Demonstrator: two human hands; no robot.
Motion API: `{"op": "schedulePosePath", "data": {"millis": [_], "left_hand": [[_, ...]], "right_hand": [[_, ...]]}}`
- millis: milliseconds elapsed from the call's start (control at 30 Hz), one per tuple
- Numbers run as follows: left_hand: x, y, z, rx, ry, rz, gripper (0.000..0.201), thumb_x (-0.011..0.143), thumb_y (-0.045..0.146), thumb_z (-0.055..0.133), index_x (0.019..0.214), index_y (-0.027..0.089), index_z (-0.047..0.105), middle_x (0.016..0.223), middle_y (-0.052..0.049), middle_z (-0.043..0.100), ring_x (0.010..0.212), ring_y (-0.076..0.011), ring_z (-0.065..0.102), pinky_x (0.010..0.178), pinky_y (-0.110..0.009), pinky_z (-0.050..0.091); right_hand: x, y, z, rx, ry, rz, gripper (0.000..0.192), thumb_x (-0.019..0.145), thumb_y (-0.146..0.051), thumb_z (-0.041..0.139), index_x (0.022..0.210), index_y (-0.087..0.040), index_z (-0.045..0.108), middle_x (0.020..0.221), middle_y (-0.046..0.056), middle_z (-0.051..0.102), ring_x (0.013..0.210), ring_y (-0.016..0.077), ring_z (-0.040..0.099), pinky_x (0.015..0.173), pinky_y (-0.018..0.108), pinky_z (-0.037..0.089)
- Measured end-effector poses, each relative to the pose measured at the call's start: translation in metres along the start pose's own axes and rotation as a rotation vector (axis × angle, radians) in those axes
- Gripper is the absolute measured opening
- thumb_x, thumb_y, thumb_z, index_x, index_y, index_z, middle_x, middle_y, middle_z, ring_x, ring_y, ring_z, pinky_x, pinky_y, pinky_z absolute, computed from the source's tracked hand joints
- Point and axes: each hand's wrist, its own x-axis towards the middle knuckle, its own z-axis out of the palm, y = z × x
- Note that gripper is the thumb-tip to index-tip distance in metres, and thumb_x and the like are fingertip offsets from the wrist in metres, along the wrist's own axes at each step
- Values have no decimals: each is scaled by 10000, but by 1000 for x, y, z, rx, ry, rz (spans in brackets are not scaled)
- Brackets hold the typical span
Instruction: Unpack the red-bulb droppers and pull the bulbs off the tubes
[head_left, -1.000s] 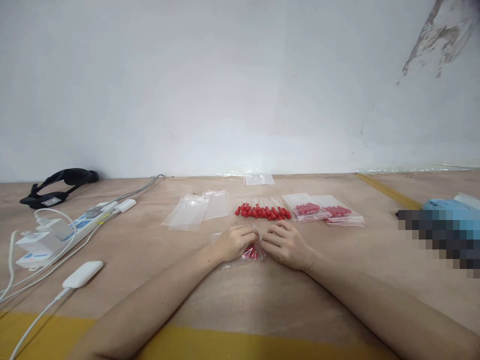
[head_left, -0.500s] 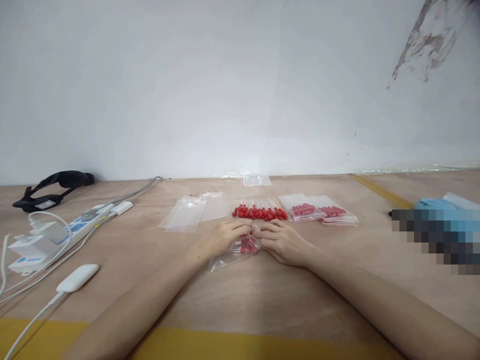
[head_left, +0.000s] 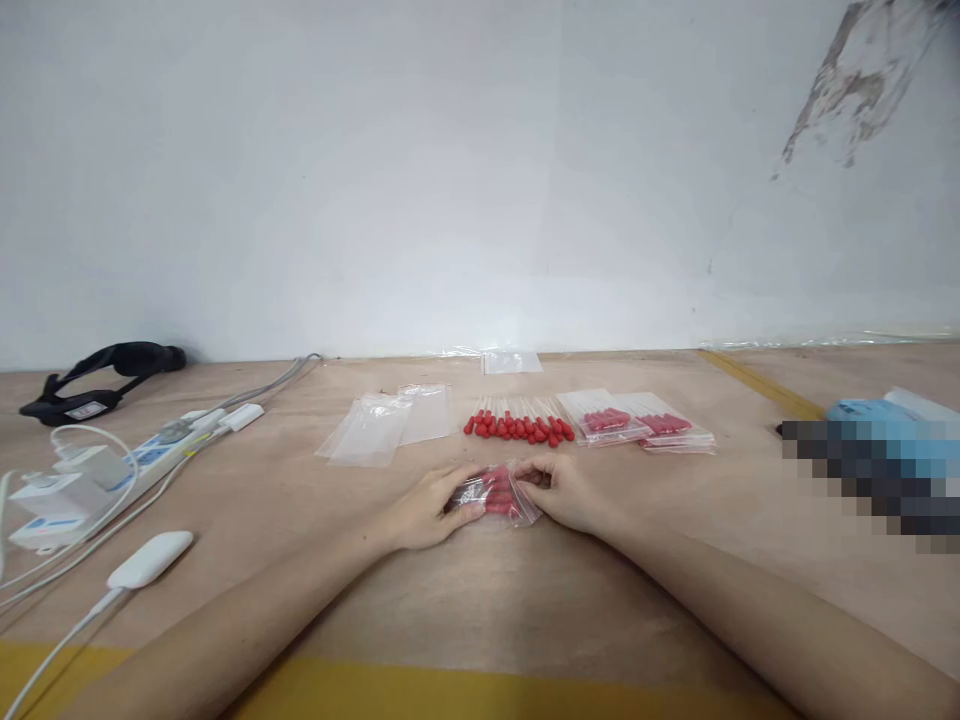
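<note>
Now both hands grip one small bag of red-tipped sticks.
Left hand [head_left: 424, 508] and right hand [head_left: 564, 492] pinch the clear bag [head_left: 495, 494] from opposite ends, fingers curled onto it, low over the wooden table [head_left: 525, 600].

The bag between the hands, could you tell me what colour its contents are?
Red, inside the clear bag; the head view shows it.

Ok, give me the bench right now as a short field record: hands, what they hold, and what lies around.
left hand: grips the small bag's left end
right hand: pinches its right end
small bag: clear, red-tipped pieces inside, on the table
behind it: row of loose red-tipped sticks
right of row: two filled bags
left of row: empty bags
far left: power strip
</note>
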Motion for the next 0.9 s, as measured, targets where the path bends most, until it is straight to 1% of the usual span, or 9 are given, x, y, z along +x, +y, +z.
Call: {"op": "schedulePosePath", "data": {"millis": [67,133,267,367,467,533,700,800,900], "left_hand": [[-3,-2,3,-50,10,13,463,837,379,475,1258,209,384,1212,-73,507,1081,-211,489,925,-351,389],[-4,-5,7,-93,36,9,479,829,377,491,1265,213,378,1226,-69,501,1091,-212,486,931,-350,386],[-5,-10,10,-119,69,-21,508,809,381,525,1268,218,382,1205,-61,526,1054,-213,517,912,-348,400],[-5,-11,10,-131,69,-16,502,804,379,536,1260,219,401,1192,-58,538,1052,-214,521,914,-347,398],[-5,-9,10,-136,72,-9,491,803,379,539,1250,217,415,1201,-63,534,1066,-217,512,922,-352,393],[-5,-9,10,-132,71,-12,486,806,379,534,1247,213,418,1202,-69,534,1066,-220,511,918,-359,395],[-4,-10,10,-121,69,-6,481,809,376,533,1248,223,414,1207,-58,530,1069,-209,510,920,-344,391],[-5,-12,11,-109,70,-36,479,811,378,529,1248,222,414,1195,-56,539,1046,-206,522,895,-332,406],[-5,-14,10,-112,88,-69,462,813,386,522,1232,213,431,1185,-55,543,1040,-207,522,893,-329,404]], "right_hand": [[1,1,3,29,44,70,223,707,-264,553,883,-151,630,829,49,667,734,162,609,652,266,473],[2,-1,4,-16,61,107,237,710,-292,561,882,-140,622,786,50,662,700,156,600,620,258,462],[3,-10,1,-217,-34,6,195,762,-321,512,740,-161,622,653,9,619,595,117,533,569,237,398],[1,-13,0,-299,3,-40,182,702,-342,596,717,-161,605,706,8,610,657,125,525,608,243,384],[0,-12,1,-237,53,-22,270,625,-353,675,796,-165,586,815,17,615,751,146,538,665,263,401],[0,-10,4,-133,38,-22,300,619,-344,684,833,-168,570,837,17,619,772,149,551,687,273,417],[4,-5,13,95,-7,-28,235,748,-355,556,880,-164,591,841,38,644,744,147,587,665,273,447],[4,-6,11,67,12,-20,224,770,-350,518,863,-166,604,796,33,644,688,138,579,598,254,442],[3,-7,0,15,76,13,185,750,-320,539,830,-159,582,777,30,628,677,128,566,609,252,442]]}}
